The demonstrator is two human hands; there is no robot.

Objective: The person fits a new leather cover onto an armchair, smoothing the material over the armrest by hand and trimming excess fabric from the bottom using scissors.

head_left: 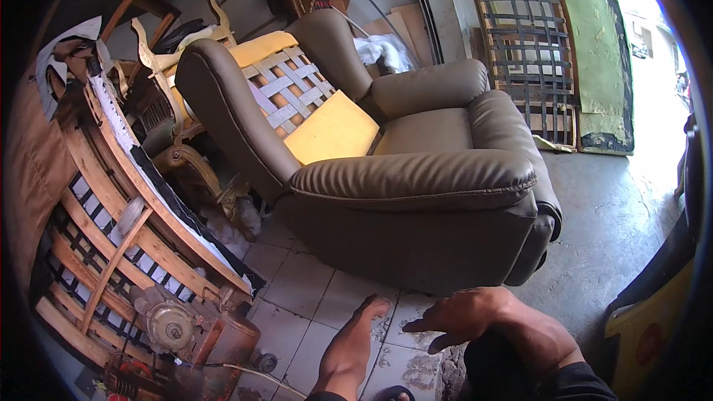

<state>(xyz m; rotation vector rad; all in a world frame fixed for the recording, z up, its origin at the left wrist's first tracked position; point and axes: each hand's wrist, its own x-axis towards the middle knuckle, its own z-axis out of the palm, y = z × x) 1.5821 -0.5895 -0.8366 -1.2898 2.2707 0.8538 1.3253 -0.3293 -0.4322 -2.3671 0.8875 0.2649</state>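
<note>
- Neither grip holds anything: left hand (355, 341) flat, right hand (464, 313) loosely spread, both empty above the tiled floor (297, 304).
- Just beyond: brown leatherette armchair (416, 178), arms and seat padded and covered.
- Its back unfinished: woven webbing (286, 89), yellow foam (333, 132) exposed.
- Left: bare wooden frame (111, 245).

A wooden sofa frame (111, 230) with webbing leans far left of the fingers. A small motor (169, 324) and a rusty tank (226, 341) sit just left. A strapped frame (527, 44) and green board (594, 37) stand far beyond.
</note>
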